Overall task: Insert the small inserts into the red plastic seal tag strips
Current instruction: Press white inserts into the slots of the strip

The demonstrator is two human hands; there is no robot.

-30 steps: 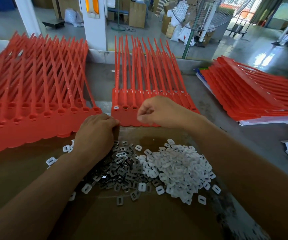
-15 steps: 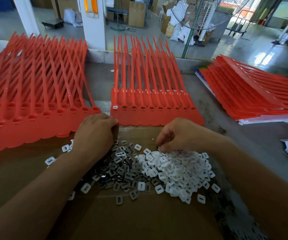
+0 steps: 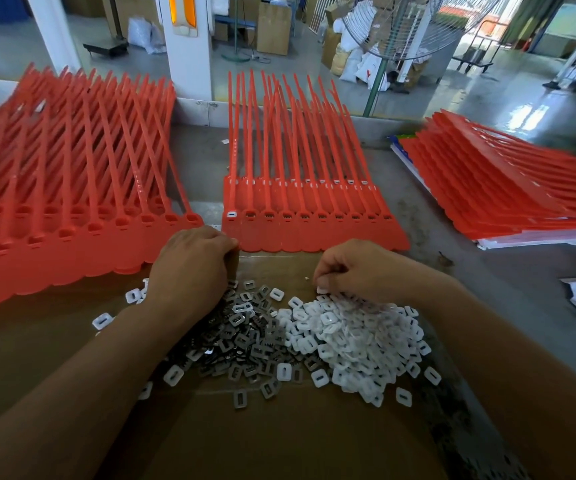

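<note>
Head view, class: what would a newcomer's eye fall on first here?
Red seal tag strips fan out in three stacks along the far side. Nearer, on cardboard, a white insert pile lies beside a grey insert pile; the right hand pinches a white insert at the far edge.

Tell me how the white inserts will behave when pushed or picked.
Probably light and loose: the white inserts lie heaped, strays scattered, so a push should spread them. Flat slotted pieces, so unlikely to roll. Small: the right hand pinches one by fingertips, so likely fiddly.
</note>
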